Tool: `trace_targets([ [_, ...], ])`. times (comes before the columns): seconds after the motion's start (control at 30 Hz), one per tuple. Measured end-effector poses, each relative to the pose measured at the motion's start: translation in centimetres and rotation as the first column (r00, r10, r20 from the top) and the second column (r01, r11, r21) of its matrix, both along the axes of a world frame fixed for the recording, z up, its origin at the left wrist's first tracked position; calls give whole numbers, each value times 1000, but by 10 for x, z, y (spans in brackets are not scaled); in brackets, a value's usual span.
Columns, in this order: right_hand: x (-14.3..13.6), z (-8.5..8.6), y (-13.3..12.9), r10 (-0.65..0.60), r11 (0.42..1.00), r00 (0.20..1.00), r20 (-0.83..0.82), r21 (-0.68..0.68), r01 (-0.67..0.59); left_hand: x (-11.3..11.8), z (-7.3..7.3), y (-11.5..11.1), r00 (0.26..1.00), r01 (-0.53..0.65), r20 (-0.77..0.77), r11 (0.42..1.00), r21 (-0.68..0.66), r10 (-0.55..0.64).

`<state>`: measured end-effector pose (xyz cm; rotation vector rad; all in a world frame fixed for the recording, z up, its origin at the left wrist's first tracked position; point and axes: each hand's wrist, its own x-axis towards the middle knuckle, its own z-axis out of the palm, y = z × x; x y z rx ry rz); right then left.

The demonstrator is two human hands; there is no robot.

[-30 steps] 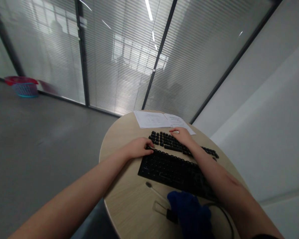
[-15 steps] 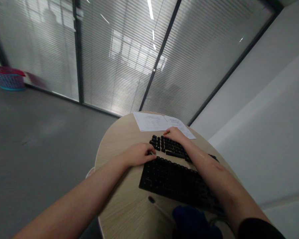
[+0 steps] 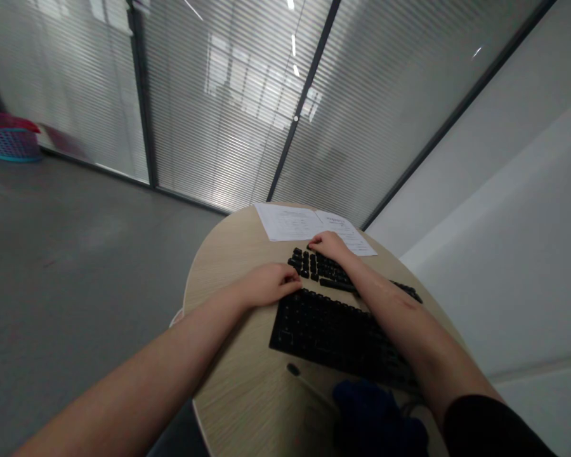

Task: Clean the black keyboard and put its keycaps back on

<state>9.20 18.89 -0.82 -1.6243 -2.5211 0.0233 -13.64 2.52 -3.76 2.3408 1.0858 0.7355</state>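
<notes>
A black keyboard base point(image 3: 333, 330) lies tilted across the round table, its key surface dark and hard to make out. Behind it, loose black keycaps point(image 3: 335, 271) are set out in rows. My right hand point(image 3: 329, 244) is over the far rows, thumb and fingertips pinched on a small dark keycap point(image 3: 309, 246). At the base's back left corner rests my left hand point(image 3: 273, 284), fingers curled in and thumb along the edge; whatever is between its fingers is hidden. My right forearm covers part of the rows and the base.
Printed sheets point(image 3: 309, 223) lie at the table's point(image 3: 228, 247) far edge. Near me are a thin stick with a dark oval head point(image 3: 293, 369) and a bundled blue cloth point(image 3: 378, 412). A basket point(image 3: 12, 143) stands on the floor, far left. Glass partitions and a white wall surround the table.
The whole view has shifted slightly. My right hand has risen a little off the keycap rows with a keycap at its fingertips. My left hand stays by the base's corner.
</notes>
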Motion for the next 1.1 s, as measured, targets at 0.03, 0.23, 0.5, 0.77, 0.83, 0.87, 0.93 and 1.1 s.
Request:
trace_targets([
  [0.03,-1,-1,0,1,1000,1000,-10,6,-1,0,0,1,1000,-3,3,1000,7,3],
  [0.23,-5,-1,-9,37,998,995,-88,54,-32,0,-1,2,999,-32,-19,999,-3,32],
  [0.5,18,13,-100,186,965,847,-498,254,-62,-10,2,3,994,6,111,994,-106,6],
  [0.77,26,-16,-177,543,831,728,-417,389,-397,-10,5,-1,992,29,124,992,-125,-14],
  [0.83,24,-21,-177,558,821,726,-401,395,-413,-9,6,-2,992,9,127,989,-145,9],
  [0.87,23,-22,-176,566,816,722,-398,396,-421,-9,6,-3,992,1,122,988,-155,18],
  [0.93,21,-25,-175,579,809,712,-398,389,-440,-8,7,-4,993,-12,112,986,-166,31],
  [1.1,18,-29,-177,570,821,715,-404,318,-475,-7,7,-6,993,-51,95,985,-165,67],
])
